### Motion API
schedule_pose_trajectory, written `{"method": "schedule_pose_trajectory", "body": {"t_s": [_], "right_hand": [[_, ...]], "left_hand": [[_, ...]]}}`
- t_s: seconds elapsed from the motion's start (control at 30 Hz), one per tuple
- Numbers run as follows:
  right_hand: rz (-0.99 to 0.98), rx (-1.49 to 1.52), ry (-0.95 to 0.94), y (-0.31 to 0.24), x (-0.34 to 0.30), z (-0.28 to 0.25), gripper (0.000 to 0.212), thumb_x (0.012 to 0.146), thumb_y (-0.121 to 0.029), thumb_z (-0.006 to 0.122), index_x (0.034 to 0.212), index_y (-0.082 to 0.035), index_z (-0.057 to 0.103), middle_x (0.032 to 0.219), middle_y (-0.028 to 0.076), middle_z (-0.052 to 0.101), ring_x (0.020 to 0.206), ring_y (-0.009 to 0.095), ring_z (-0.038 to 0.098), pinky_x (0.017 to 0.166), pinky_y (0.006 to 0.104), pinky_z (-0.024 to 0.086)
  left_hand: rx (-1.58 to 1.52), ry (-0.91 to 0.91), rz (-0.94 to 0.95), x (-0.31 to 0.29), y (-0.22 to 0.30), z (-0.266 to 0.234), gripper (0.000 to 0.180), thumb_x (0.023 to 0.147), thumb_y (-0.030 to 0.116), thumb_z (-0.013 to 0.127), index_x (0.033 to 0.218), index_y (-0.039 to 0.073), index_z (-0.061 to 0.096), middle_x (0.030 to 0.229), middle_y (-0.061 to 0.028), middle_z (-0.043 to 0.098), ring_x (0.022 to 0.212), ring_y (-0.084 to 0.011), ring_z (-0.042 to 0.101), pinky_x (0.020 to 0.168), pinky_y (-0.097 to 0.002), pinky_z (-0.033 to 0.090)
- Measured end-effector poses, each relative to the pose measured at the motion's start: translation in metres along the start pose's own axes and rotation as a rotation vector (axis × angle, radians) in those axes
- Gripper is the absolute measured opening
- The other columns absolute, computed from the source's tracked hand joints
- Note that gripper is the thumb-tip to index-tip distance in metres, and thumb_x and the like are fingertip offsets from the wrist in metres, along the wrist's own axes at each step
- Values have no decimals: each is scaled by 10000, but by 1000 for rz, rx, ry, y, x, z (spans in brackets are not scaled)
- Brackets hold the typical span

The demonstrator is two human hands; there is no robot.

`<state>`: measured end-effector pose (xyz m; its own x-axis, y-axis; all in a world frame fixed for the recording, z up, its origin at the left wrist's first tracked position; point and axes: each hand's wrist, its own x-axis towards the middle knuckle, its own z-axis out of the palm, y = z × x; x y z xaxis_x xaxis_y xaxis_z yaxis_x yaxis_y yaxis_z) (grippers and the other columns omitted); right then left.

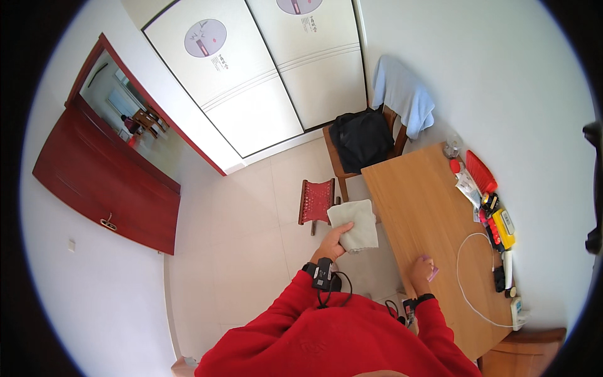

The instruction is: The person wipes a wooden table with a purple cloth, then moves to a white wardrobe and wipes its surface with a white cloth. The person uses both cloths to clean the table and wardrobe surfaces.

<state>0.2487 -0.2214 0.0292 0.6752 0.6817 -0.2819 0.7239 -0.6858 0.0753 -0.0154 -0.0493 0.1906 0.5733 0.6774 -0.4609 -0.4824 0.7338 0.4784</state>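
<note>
In my left hand (334, 242) is a folded pale grey-green cloth (359, 227), gripped at its near left side with the thumb on top. The cloth is held out over the floor, left of the wooden table (418, 201). My right hand (420, 274) is at the table's left edge, fingers closed around a small pink item (433, 273). Only part of that item shows, so its kind is unclear. A dark device with a cable (323, 273) is strapped to my left wrist.
A red-seated folding stool (317, 202) stands beyond the cloth. A chair holds a black bag (361, 141) and a blue towel (402, 94). Along the wall are a red dustpan-like piece (481, 172), a yellow box (504, 229) and a white cable (460, 276). A red door (107, 176) stands ajar.
</note>
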Motion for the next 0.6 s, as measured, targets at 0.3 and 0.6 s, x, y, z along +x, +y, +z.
{"method": "schedule_pose_trajectory", "body": {"t_s": [0.3, 0.6], "right_hand": [[5, 35, 18, 0, -10, -11, 333, 902, -150, 491, 1199, -2, 516, 1172, 291, 503, 1038, 344, 594, 852, 329, 505], [-5, -7, 3, 0, -4, -8, 352, 900, -177, 503, 1205, -3, 526, 1179, 300, 494, 1023, 364, 596, 840, 356, 516]], "left_hand": [[22, -33, -34, -1, -2, 3, 493, 830, 88, 676, 1274, 14, 474, 1212, -124, 581, 1108, -287, 577, 950, -452, 485], [-20, -35, -14, -4, -4, 10, 502, 838, 106, 673, 1287, 24, 462, 1220, -127, 577, 1113, -289, 576, 935, -463, 491]]}}
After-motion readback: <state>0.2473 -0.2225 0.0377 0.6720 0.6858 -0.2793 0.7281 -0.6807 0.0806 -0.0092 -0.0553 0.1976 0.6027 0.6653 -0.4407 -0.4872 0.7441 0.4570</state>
